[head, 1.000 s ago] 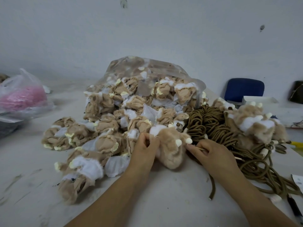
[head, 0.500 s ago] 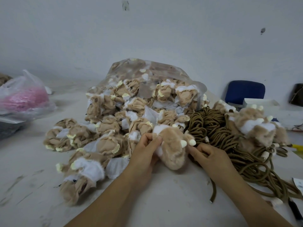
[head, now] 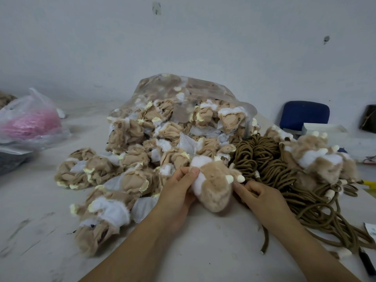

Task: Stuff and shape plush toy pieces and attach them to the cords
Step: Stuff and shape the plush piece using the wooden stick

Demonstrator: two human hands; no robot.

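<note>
Pink-filled plastic bag (head: 28, 123), far left of left hand. Tan plush pieces (head: 130, 159), heaped left of and beyond it. Left hand (head: 179, 192): fingers curled, pinching plush toy (head: 215, 188) at its white end. Right hand (head: 262, 197): thumb touching toy's right side, fingers curled, grip unclear. Brown cords (head: 264, 159), coiled just beyond right hand.

right hand (head: 262, 198) pulled in from the cords (head: 264, 159), fingers now curled and touching the plush piece (head: 215, 186) on its right side under the horns, left hand (head: 179, 190) grip shifted, thumb flat across the white patch, more white showing
</note>
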